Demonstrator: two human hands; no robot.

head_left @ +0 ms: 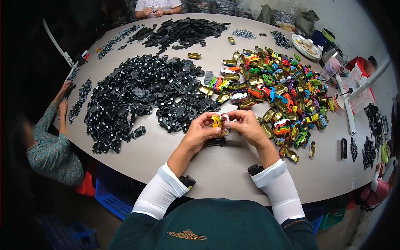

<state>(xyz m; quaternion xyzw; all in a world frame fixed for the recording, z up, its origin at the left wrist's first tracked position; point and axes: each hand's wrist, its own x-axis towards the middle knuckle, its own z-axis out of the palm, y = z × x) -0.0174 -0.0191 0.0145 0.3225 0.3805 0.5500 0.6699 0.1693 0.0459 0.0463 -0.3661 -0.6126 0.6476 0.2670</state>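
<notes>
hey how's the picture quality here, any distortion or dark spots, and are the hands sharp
Head view: strong fisheye bend, the table edge curves and the corners go black. Lighting is even and soft, little glare. Left hand and right hand are fairly sharp around the small yellow toy car; people at the rim are dim and blurred.

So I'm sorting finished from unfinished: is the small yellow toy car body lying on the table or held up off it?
Held up: both hands pinch the small yellow toy car body above the grey table.
</notes>
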